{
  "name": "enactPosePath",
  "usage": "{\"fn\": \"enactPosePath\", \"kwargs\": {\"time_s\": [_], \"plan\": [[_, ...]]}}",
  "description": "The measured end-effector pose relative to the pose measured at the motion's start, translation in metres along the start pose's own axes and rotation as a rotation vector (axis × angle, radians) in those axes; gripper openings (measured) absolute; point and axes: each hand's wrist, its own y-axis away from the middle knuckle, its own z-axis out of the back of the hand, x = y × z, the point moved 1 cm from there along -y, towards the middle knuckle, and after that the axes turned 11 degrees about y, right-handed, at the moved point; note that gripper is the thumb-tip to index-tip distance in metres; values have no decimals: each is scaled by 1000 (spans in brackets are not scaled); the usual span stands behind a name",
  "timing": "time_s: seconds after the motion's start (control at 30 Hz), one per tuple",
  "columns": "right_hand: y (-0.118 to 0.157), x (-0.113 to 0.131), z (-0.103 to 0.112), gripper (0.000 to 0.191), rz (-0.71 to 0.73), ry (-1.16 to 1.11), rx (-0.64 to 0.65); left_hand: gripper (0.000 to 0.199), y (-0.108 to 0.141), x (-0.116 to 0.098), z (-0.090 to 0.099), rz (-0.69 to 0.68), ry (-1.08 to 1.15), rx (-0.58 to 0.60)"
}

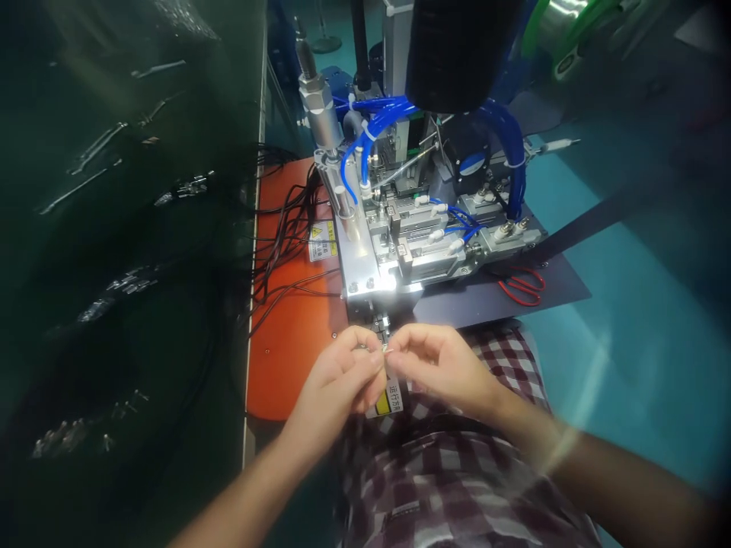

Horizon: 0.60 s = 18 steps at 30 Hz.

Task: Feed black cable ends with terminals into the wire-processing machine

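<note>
My left hand (349,371) and my right hand (437,364) meet just in front of the machine (365,266), fingertips pinched close together. Between them shows a tiny pale piece (389,351), too small to name. The right thumb and forefinger close on its one end, while the left fingers curl around the other side. Right behind the fingertips sits a small metal fixture (381,323) at the machine's front. Below the hands, a label (391,399) with yellow and white parts is partly covered by the left hand.
Black cables (279,236) run over the orange base plate (291,358). Blue air tubes (388,118) loop above the machine. Red-handled scissors (522,288) lie on the dark plate at right. On the dark table (188,365) at left lie several small metal-looking bundles (122,289).
</note>
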Motion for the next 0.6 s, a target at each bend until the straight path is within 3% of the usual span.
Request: {"fn": "enactPosePath", "kwargs": {"time_s": [0.2, 0.33, 0.43, 0.6], "plan": [[10, 0, -9, 16, 110, 174, -228, 17, 6, 0, -4, -86, -75, -185], [15, -3, -20, 17, 102, 160, -309, 17, 4, 1, -6, 42, 147, -191], [14, -5, -20, 15, 74, 136, -293, 17, 1, -1, -5, 113, 204, -171], [5, 2, -1, 15, 18, 137, -170, 17, -2, -3, -2, 96, 176, -207]]}}
